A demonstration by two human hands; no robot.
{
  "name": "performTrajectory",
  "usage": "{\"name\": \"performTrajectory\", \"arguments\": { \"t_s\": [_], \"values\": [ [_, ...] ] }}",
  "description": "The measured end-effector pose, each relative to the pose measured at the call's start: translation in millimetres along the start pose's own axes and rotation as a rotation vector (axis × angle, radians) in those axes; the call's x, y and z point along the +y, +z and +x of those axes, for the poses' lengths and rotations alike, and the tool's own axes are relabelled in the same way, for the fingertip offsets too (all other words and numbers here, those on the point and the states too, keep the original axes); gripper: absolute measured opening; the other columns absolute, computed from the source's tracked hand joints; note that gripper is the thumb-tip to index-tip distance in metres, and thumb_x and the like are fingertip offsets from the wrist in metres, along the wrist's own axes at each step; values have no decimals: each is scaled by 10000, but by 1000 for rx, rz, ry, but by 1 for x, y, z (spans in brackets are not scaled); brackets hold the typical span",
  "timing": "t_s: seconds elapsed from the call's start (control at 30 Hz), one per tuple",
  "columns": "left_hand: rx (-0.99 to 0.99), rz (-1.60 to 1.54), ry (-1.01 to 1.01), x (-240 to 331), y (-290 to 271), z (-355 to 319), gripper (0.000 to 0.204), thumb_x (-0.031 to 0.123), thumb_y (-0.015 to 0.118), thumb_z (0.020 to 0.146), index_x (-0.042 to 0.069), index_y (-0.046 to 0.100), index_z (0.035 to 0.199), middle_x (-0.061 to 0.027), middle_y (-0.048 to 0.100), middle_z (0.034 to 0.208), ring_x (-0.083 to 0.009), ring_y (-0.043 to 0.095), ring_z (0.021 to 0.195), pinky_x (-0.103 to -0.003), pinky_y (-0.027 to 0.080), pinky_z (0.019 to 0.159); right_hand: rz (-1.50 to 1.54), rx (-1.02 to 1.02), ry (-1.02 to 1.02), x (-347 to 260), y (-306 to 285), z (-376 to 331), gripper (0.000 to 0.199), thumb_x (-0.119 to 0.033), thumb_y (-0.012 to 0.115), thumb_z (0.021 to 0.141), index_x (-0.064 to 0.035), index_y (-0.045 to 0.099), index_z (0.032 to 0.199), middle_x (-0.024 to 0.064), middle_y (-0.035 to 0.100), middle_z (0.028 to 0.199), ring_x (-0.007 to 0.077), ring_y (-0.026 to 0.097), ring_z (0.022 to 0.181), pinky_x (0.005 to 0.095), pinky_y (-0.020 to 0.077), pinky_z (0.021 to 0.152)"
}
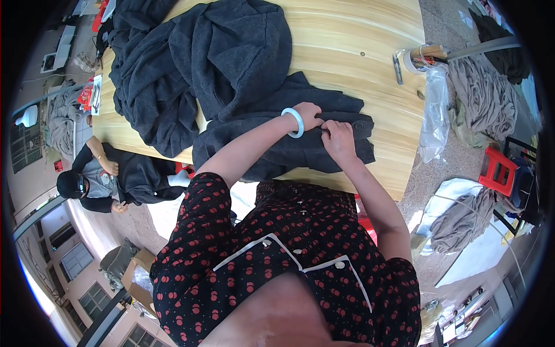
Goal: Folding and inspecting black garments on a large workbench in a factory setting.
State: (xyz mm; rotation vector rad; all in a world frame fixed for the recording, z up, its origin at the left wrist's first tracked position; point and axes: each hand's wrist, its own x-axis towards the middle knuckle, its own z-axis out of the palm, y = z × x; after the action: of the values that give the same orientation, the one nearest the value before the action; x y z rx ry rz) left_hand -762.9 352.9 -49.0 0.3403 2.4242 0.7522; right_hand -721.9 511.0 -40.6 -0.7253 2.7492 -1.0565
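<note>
Workroom with a speckled floor [421,186]; loose grey cloth lay on it at the right of the frame. The pale wood-grain table [358,34] filled the upper middle. A co-worker [107,176] was at the left of the frame, beyond the table's edge. A rumpled heap of dark cloth [231,52] occupied the table's upper left. The dark garment [260,156] lay below and to the right of the heap, at the near edge, flatter, with its narrow ends toward the right.

Progress (judgement): the dark garment was laid out and being worked at one spot, so handling of this piece looked partway through. The heap was unarranged and neither hand was on it; whether it was waiting or already dealt with, could not tell.

Hands: close together near the centre of the frame, both on the dark garment. Left hand [307,115]: fingers curled in, seemingly pinching a bit of cloth. Right hand [340,140]: just beside it, thumb and fingers likewise closed on the fabric; the exact grip was too small to resolve. A pale bangle [293,122] circled the left wrist. Right of the hands, a small round detail [358,125] on the cloth, possibly a button.
</note>
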Motion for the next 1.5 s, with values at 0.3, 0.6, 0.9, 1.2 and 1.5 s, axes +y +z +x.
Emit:
{"name": "performTrajectory", "arguments": {
  "t_s": [0.3, 0.6, 0.9, 1.2, 1.5],
  "values": [
    [-125, -212, -160, -4, -4, 2, 351, 323, 567, 711, -8, 617, 815, -213, 586, 851, -336, 557, 826, -372, 435, 732, -113, 46, 13, -1, -4, 3, 169, -134, 585, 703, -54, 539, 845, 90, 555, 719, 234, 538, 738, 348, 367, 752],
    [-96, 69, 78, 13, -8, -21, 381, 318, 527, 729, -44, 557, 845, -232, 560, 914, -351, 538, 875, -380, 422, 796, -198, -99, -44, 2, -10, 7, 160, -134, 556, 738, -30, 549, 860, 110, 544, 781, 264, 518, 789, 358, 364, 779],
    [108, 127, 64, 14, 12, -29, 204, 168, 489, 726, -15, 546, 798, -195, 561, 849, -326, 548, 829, -386, 433, 760, -169, -211, -83, 5, -11, 8, 119, -99, 504, 771, -7, 531, 843, 146, 536, 780, 297, 508, 794, 371, 363, 775],
    [198, 30, 210, 9, 14, -30, 150, 106, 477, 706, -6, 533, 788, -172, 545, 786, -330, 539, 801, -395, 434, 728, 58, -157, -112, 15, -19, 12, 77, -56, 499, 748, -5, 534, 792, 155, 548, 722, 306, 532, 729, 370, 408, 693],
    [-11, -201, 253, 0, -3, -21, 289, 246, 545, 758, -20, 556, 870, -194, 561, 817, -353, 527, 796, -377, 424, 685, 342, -480, 240, 28, -35, 31, 213, -170, 572, 748, -13, 562, 892, 141, 583, 809, 238, 564, 767, 306, 429, 692]
  ]
}}
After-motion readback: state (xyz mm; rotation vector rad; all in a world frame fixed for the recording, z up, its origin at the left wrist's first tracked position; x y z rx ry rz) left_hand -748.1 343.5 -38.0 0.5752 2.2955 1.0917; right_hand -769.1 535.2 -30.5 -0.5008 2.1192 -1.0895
